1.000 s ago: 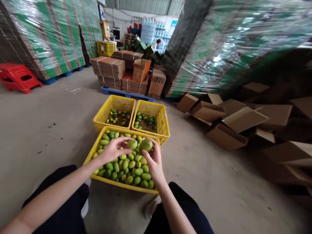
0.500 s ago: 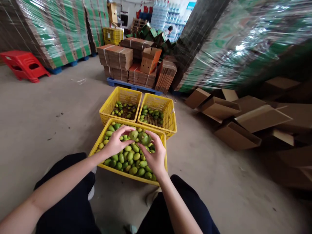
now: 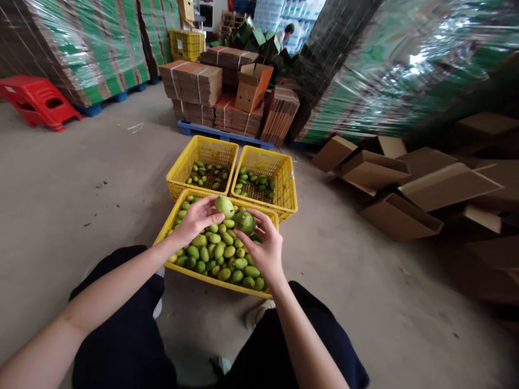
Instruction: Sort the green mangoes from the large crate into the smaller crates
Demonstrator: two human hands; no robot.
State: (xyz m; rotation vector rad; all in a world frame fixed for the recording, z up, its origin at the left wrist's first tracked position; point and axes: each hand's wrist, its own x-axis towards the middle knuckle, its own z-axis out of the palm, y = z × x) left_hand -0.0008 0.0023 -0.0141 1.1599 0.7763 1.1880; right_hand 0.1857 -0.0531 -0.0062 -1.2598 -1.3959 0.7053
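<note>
My left hand point(image 3: 200, 217) pinches a pale green, lemon-like fruit point(image 3: 224, 207) between thumb and fingers, a small dark mark on its skin. In my right hand point(image 3: 263, 236) is a darker green fruit point(image 3: 245, 222), its fingers curled round the far side. Both hands are held over a yellow plastic crate point(image 3: 214, 282) heaped with green and yellowish oval fruits point(image 3: 219, 251). Behind it two more yellow crates stand side by side. The left one point(image 3: 178, 181) and the right one point(image 3: 287, 186) each have some green fruits on the bottom.
Flattened cartons point(image 3: 194, 84) are stacked on a blue pallet point(image 3: 223, 133) beyond the crates. Open cardboard boxes point(image 3: 373, 170) lie piled at right. A red stool point(image 3: 38, 102) stands at left. Film-wrapped stacks point(image 3: 93, 48) rise on both sides. Another person point(image 3: 287, 35) is far back.
The left hand's fruit has risen and tilted, its side now facing me. My right hand has moved slightly right, with its fruit apart from the other. The whole view has shifted a little.
</note>
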